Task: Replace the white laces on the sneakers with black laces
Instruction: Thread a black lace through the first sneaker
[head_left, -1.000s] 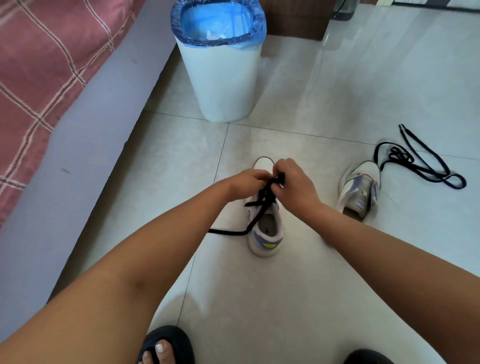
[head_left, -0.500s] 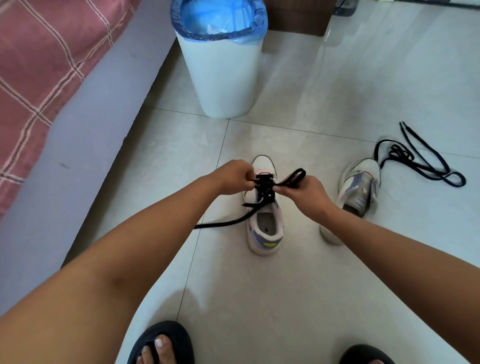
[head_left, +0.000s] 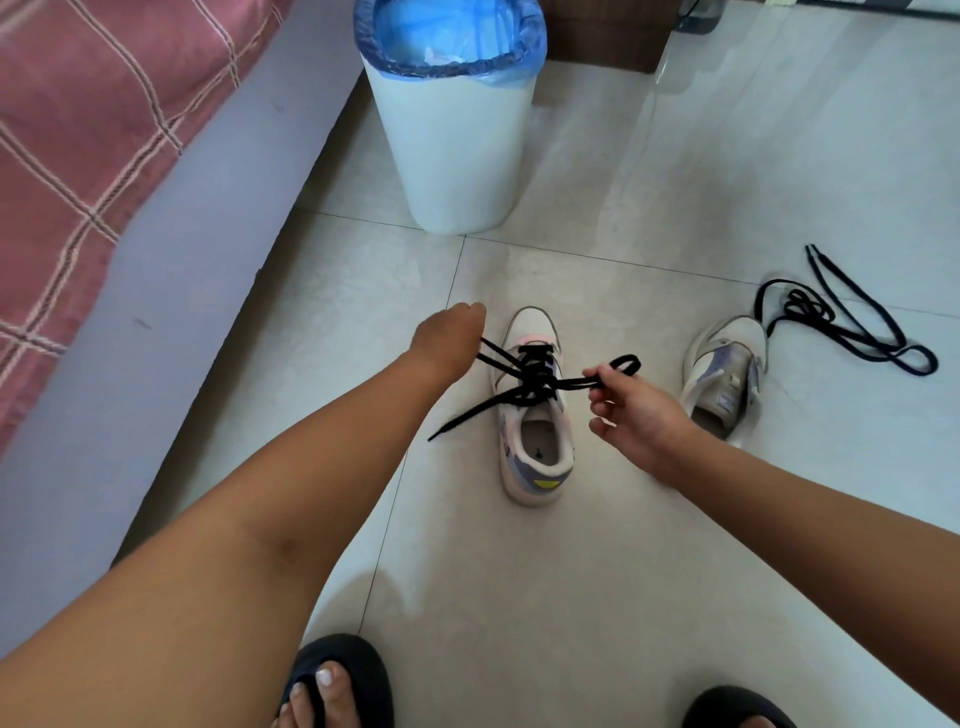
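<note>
Presently: near sneaker (head_left: 535, 410) black-laced, bow (head_left: 540, 376) being drawn out; left hand (head_left: 449, 332) seemingly gripping one loop, right hand (head_left: 631, 410) pinching the other. Second sneaker (head_left: 727, 374) unlaced; spare black lace (head_left: 852, 322) loose on the floor (head_left: 571, 571).

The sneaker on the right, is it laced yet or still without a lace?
Without a lace: the right sneaker shows none over its tongue, and a loose black lace lies on the floor beside it.

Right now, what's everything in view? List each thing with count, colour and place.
sneaker with black lace: one, white and lilac, floor centre, between the hands
second sneaker: one, white and lilac, no lace, floor right
loose lace: one, black, floor far right
bin: one, white with blue liner, top centre
bed: one, pink checked cover, left
slippers: two, black, bottom edge
left hand: grips a lace loop
right hand: pinches a lace loop
</note>
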